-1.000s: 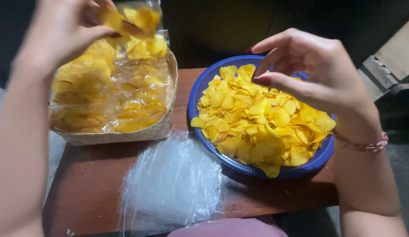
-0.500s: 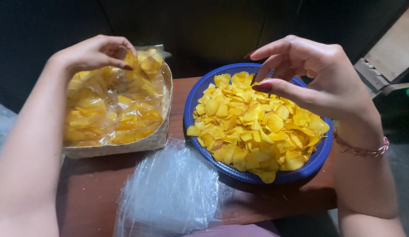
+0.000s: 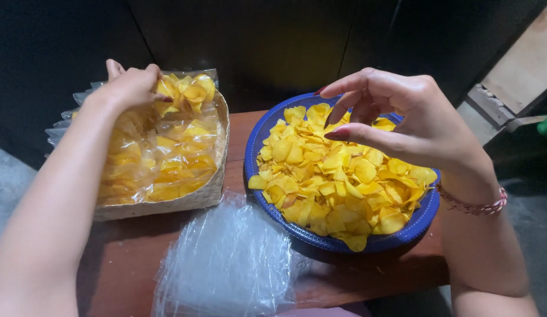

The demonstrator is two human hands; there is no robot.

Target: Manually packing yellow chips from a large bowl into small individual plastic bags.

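My left hand (image 3: pixel 129 85) rests on a clear plastic bag of yellow chips (image 3: pixel 182 97) at the back of a woven basket (image 3: pixel 168 205), its fingers closed on the bag's top. Several filled bags lie in that basket. My right hand (image 3: pixel 397 117) hovers over a blue bowl (image 3: pixel 256 141) heaped with loose yellow chips (image 3: pixel 332 176); its fingers are curled and apart, holding nothing. A beaded bracelet (image 3: pixel 473 205) circles my right wrist.
A stack of empty clear plastic bags (image 3: pixel 226 264) lies on the brown wooden table (image 3: pixel 126 258) in front of the basket. A dark wall stands behind. Wooden boards (image 3: pixel 520 76) lean at the right.
My left hand has come down with the filled bag and set it into the back of the basket. My right hand stayed over the bowl, shifting slightly left.
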